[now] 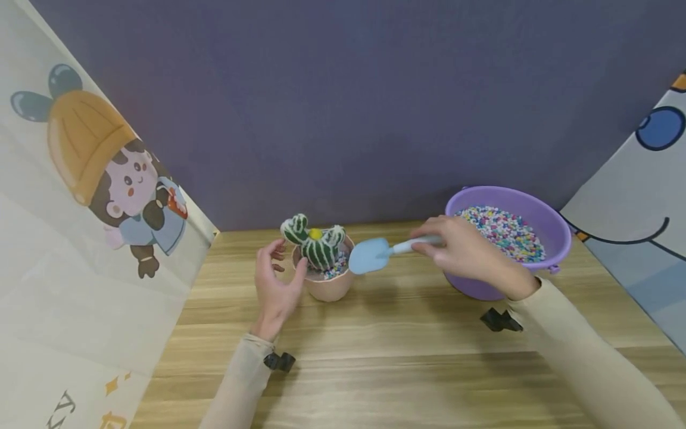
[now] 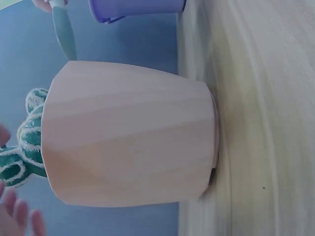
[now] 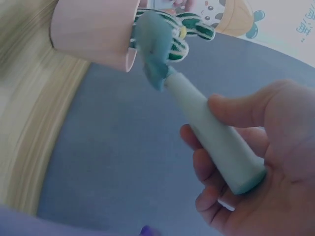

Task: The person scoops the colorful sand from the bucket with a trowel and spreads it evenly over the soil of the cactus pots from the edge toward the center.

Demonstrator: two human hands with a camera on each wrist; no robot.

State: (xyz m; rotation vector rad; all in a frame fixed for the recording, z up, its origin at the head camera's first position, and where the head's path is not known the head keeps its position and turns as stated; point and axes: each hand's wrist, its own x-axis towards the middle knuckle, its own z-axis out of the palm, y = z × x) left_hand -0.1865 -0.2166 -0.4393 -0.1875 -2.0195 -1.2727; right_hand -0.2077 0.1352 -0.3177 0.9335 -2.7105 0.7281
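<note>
My right hand (image 1: 461, 247) grips the pale handle of a light-blue toy shovel (image 1: 370, 256), thumb on one side and fingers curled on the other in the right wrist view. Its scoop is at the right rim of a pink flowerpot (image 1: 329, 290). A green-and-white plush cactus (image 1: 320, 253) with a yellow flower stands in the pot among colorful beads (image 1: 337, 269). On the pot's left, my left hand (image 1: 277, 289) has thumb and fingers spread near the cactus. In the left wrist view its fingertips (image 2: 20, 214) show beside the cactus, apart from the pot wall.
A purple bucket (image 1: 557, 235) holding many colorful beads (image 1: 504, 232) stands on the right of the wooden table (image 1: 375, 369), partly behind my right hand. A dark blue-grey panel (image 1: 343, 119) rises at the back. Cartoon-printed walls (image 1: 53, 256) border both sides.
</note>
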